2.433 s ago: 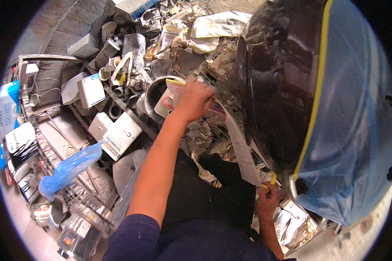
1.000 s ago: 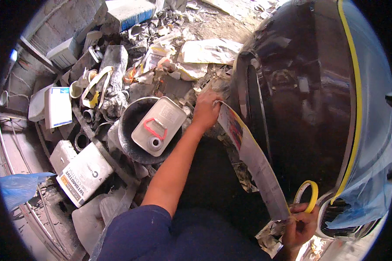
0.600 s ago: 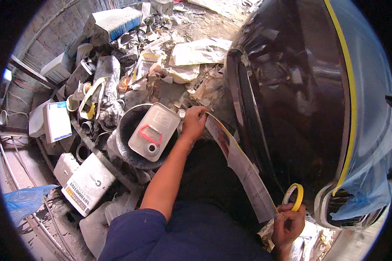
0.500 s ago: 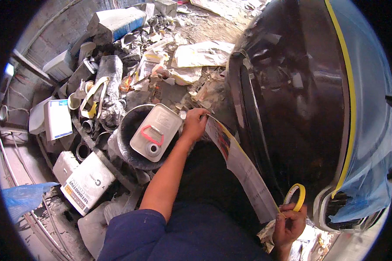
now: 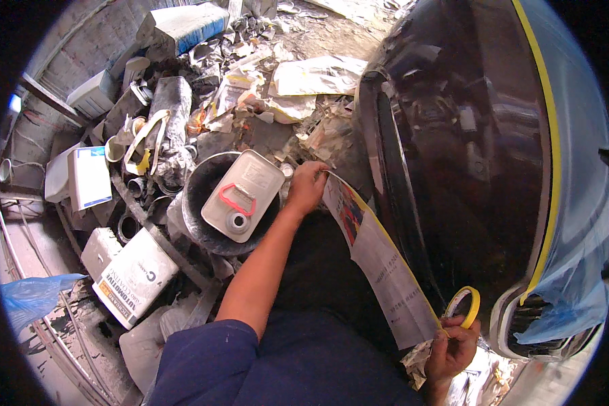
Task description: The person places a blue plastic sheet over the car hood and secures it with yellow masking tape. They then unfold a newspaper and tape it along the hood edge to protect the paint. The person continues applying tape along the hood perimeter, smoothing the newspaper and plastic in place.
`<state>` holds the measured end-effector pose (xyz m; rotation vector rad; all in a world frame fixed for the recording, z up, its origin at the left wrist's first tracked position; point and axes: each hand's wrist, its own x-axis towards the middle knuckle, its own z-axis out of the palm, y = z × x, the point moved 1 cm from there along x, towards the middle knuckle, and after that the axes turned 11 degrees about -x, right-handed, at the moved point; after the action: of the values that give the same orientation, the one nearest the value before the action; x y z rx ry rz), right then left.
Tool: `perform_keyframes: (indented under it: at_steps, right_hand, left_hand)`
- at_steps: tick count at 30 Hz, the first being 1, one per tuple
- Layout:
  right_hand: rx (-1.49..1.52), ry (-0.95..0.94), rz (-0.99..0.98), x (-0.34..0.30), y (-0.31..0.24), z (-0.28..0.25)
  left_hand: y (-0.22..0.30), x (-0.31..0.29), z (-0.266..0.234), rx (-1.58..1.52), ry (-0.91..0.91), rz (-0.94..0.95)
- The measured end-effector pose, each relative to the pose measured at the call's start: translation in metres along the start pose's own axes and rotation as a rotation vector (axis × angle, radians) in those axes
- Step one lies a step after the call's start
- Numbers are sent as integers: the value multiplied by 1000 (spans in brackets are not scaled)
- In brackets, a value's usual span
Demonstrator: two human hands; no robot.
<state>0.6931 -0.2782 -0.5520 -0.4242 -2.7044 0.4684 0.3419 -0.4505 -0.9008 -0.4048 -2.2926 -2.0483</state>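
Littered ground [image 5: 331,34] is spread at twelve o'clock. Toward four, a yellow-edged paper strip [image 5: 394,281] is stretched out: its upper end is pinched by the left hand [image 5: 308,187], its lower end by the right hand [image 5: 452,350], where a tape roll [image 5: 475,308] is also gripped. At two, a dark vehicle panel [image 5: 480,155] is seen.

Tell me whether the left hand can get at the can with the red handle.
Probably yes: the can lies close by, uncovered on top, though the left hand is holding the paper strip.
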Motion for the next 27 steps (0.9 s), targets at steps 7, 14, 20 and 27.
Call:
perform_keyframes:
  at_steps: [7, 14, 20, 27]
  right_hand:
    - [54, 29, 43, -11, 6, -2]
    - [-28, 12, 66, -25, 13, -9]
    - [89, 83, 111, -23, 3, -18]
    - [18, 21, -38, -16, -5, -24]
  left_hand:
    - [16, 30, 16, 97, 30, 184]
    - [44, 54, 29, 180, 105, 174]
    - [83, 37, 17, 109, -355, 475]
    - [93, 12, 41, -44, -623, 428]
